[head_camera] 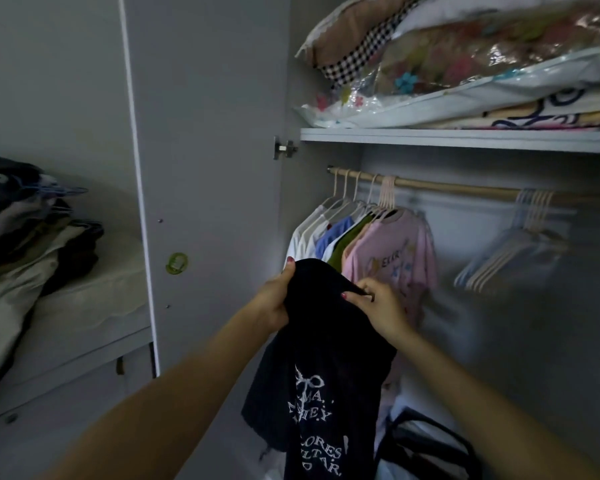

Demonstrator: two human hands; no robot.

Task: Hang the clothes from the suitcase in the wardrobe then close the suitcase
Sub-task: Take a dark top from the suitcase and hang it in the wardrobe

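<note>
Partly done, by the look of it. Several shirts (357,237) already up on pale hangers at the left end of the rail (465,189), a pink one (395,258) nearest. Further along the rail toward 3 o'clock, a bunch of bare hangers (513,247) waiting. Up in front of the open wardrobe (465,140), a dark printed T-shirt (323,358), hanging down toward 6 o'clock from both hands. Left hand (274,299) at 9 o'clock of the collar, fingers curled round a bunch of cloth. Right hand (381,306) at 3 o'clock of it, pinching the neck edge between thumb and fingers, so each grip clamped on fabric rather than spread. Hard to tell whether a hanger sits inside the shirt already; none plainly showing. Probably the step of fitting or straightening the shirt before hooking it onto the rail. Left over: hooking this shirt up, likely more garments, judging by the heap of clothes and hangers (21,216) at 9 o'clock on the bed (94,306). Suitcase not in view, so closing it most likely yet to come. Bedding (465,64) stacked on the shelf above at 12 o'clock.
</note>
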